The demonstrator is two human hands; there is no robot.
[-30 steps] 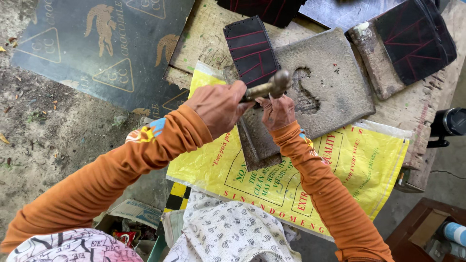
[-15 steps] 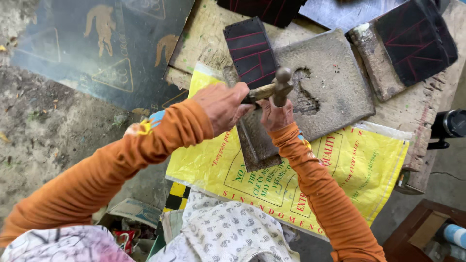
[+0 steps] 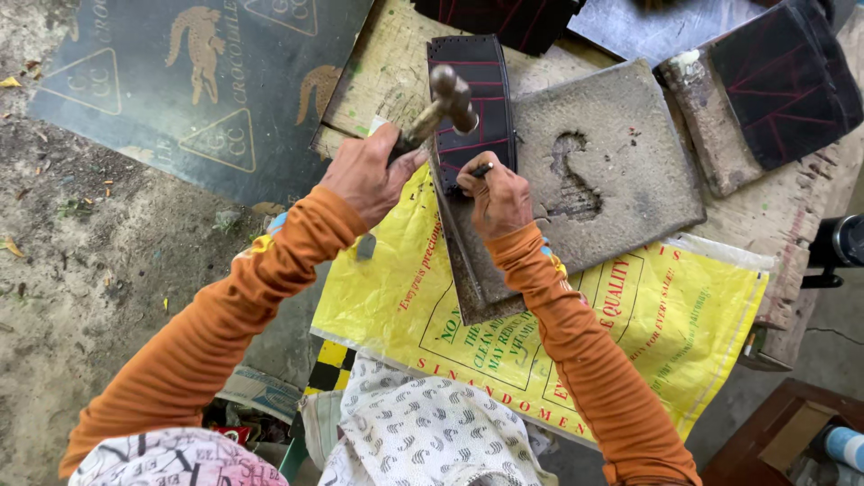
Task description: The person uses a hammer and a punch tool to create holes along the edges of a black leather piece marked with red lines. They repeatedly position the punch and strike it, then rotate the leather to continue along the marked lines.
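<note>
Overhead, left fingers grip the raised hammer; right fingers pinch a punch (on dark leather).

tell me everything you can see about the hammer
The hammer is small, with a dull, worn metal head and a short handle that looks wooden. The left hand grips the handle low down, so most of it is hidden. The tool is raised and tilted, its head hovering in the air above the upper end of the dark strip with red lines, not touching it. Nothing but that hand is in contact with it.
</note>
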